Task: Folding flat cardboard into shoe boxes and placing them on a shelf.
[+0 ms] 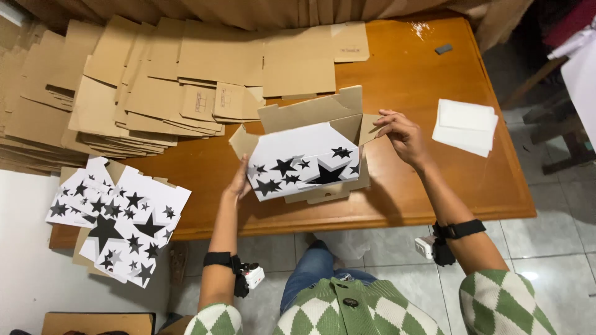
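A half-folded cardboard box, white outside with black stars and brown inside, rests on the wooden table near its front edge. My left hand presses against the box's left side by a brown flap. My right hand pinches the box's right brown flap between fingers and thumb. Both wrists carry black straps with small devices.
Large stacks of flat brown cardboard blanks cover the table's left and back. Flat white star-printed blanks hang over the front left corner. A small stack of white sheets lies at the right. A small grey object lies at the far right.
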